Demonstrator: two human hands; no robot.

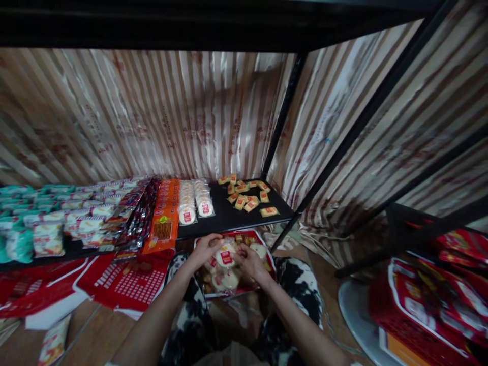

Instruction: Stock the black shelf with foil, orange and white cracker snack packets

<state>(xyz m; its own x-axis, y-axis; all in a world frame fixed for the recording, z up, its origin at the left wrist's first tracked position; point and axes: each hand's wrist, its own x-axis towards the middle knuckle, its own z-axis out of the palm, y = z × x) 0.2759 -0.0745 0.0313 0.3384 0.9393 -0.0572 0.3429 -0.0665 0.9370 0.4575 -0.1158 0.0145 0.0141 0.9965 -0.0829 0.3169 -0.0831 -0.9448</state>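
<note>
Between both hands I hold a round white packaged cake with a red label, in clear wrap. My left hand pinches its left edge and my right hand grips its right edge. Just below is a red basket with a white rim, resting at my knees. More round packaged cakes and small yellowish packets lie inside it, partly covered by my hands. On the black shelf ahead, two rows of the same round cakes stand lined up.
Small yellow packets lie scattered at the shelf's right end. Orange packs, dark shiny packs and white-and-green packs line its left. Black metal posts frame the shelf. Red baskets stand left and right, the right one full.
</note>
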